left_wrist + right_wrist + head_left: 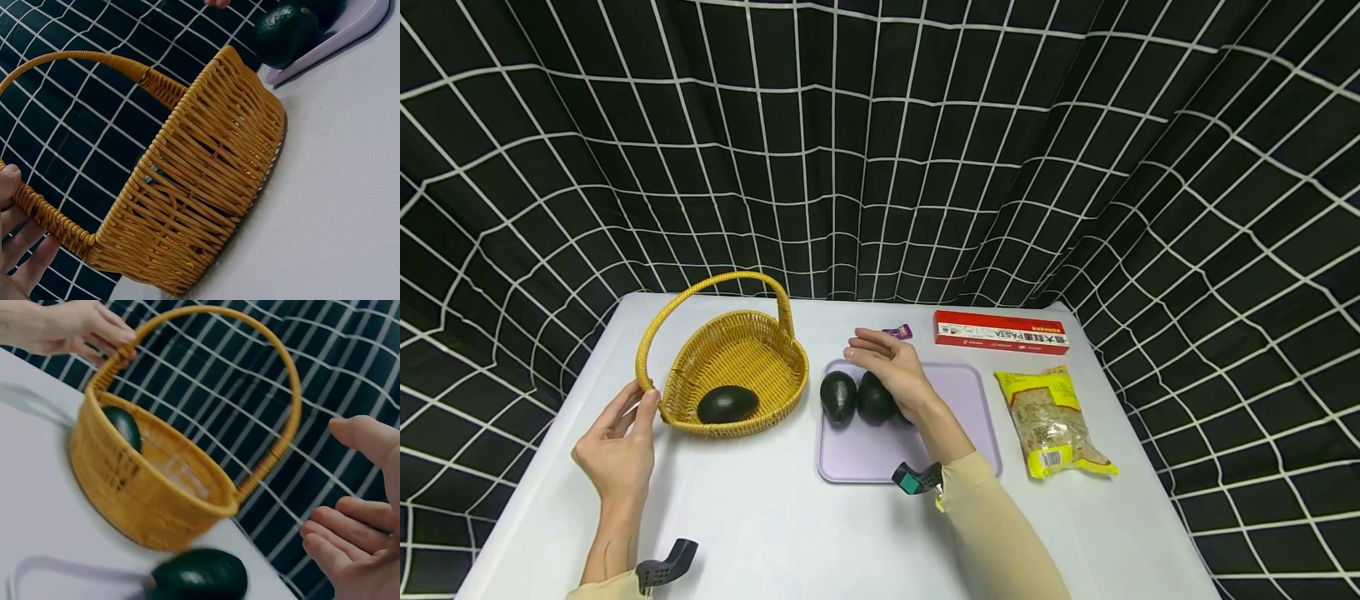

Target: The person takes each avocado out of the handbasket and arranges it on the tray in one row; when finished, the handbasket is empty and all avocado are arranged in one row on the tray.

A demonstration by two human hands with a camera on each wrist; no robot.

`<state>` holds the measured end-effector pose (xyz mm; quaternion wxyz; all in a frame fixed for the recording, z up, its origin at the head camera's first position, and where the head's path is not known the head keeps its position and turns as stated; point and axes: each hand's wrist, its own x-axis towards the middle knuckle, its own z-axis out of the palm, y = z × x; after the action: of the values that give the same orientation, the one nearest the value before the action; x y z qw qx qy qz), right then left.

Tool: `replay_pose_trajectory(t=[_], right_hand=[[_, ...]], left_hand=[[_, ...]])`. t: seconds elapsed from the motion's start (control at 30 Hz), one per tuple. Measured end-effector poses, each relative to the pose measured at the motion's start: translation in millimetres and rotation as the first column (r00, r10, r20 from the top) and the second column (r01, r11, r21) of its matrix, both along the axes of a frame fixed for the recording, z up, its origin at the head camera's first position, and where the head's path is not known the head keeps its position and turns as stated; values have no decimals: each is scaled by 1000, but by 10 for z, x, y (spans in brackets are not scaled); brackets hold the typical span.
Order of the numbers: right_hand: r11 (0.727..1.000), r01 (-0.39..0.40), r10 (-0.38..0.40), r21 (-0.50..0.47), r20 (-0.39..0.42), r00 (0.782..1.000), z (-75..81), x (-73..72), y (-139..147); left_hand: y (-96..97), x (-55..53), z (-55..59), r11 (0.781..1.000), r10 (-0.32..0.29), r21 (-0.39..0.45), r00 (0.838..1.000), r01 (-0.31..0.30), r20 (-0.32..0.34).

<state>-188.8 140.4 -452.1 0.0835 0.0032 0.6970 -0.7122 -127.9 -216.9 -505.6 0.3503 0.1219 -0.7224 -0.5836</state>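
My left hand [619, 450] pinches the base of the yellow wicker basket's [782, 379] arched handle between thumb and fingers; the left wrist view shows this hold on the handle [47, 215]. One dark green avocado [727, 404] lies inside the basket. Over the lilac tray [868, 462] hovers my right hand [891, 371], fingers extended and thumb apart, with nothing held in the right wrist view. Beneath and beside it on the tray sit an avocado [838, 397] at the left and another avocado [874, 400], partly covered by the hand. A further dark piece is mostly hidden under the wrist.
Behind the tray lies a small purple packet [898, 332]. A red pasta box [1000, 332] is at the back right, with a yellow-and-clear bag [1054, 423] in front of it. Black cloth with a white grid [820, 167] surrounds the white table [760, 517].
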Motion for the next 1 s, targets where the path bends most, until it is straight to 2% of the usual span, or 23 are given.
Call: replay_pose_trajectory(t=[0.3, 0.63, 1.0], right_hand=[[987, -158, 158, 8, 2, 988, -1, -68, -530], [961, -272, 272, 44, 6, 962, -109, -114, -1071], [912, -388, 392, 130, -7, 920, -261, -196, -1392]], left_hand=[[-5, -15, -5, 1000, 5, -15, 1000, -5, -12], [-15, -9, 7, 999, 11, -35, 1000, -11, -1], [-13, -1, 3, 1000, 5, -23, 1000, -5, 11]])
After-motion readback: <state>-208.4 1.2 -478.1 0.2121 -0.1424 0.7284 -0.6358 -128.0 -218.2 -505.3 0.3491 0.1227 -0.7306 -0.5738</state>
